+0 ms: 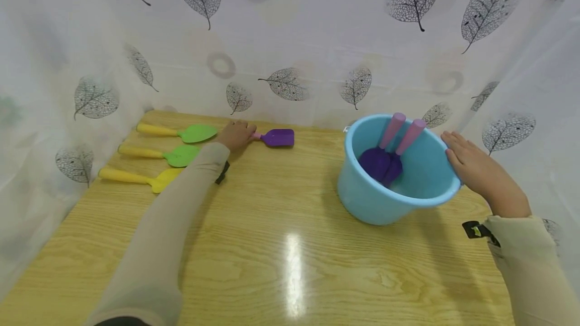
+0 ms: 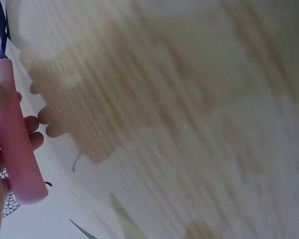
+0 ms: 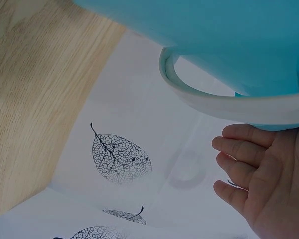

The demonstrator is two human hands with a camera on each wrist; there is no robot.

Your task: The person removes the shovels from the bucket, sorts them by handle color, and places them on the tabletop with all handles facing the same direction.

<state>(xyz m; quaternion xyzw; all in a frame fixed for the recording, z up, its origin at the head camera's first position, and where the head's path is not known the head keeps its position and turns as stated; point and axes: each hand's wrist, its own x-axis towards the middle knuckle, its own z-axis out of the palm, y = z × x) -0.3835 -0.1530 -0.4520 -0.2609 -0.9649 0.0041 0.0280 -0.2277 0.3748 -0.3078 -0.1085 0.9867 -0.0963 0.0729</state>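
At the back of the table, my left hand (image 1: pixel 236 136) holds a toy shovel with a purple blade (image 1: pixel 278 137). The left wrist view has the fingers and thumb around its pink handle (image 2: pixel 21 149). A light blue bucket (image 1: pixel 376 205) stands to the right, tilted a little, with two purple shovels inside; their pink handles (image 1: pixel 410 137) lean on the back of the rim. My right hand (image 1: pixel 476 165) lies against the bucket's right side, fingers straight. Just below the white bucket handle (image 3: pixel 229 102), the same hand shows its palm in the right wrist view.
Left of my left hand lie two green-bladed trowels (image 1: pixel 197 134) with yellow handles and an all-yellow tool (image 1: pixel 131 176), partly covered by my forearm. A leaf-printed white sheet (image 1: pixel 290 39) hangs behind the wooden table (image 1: pixel 254 245) and along its sides.
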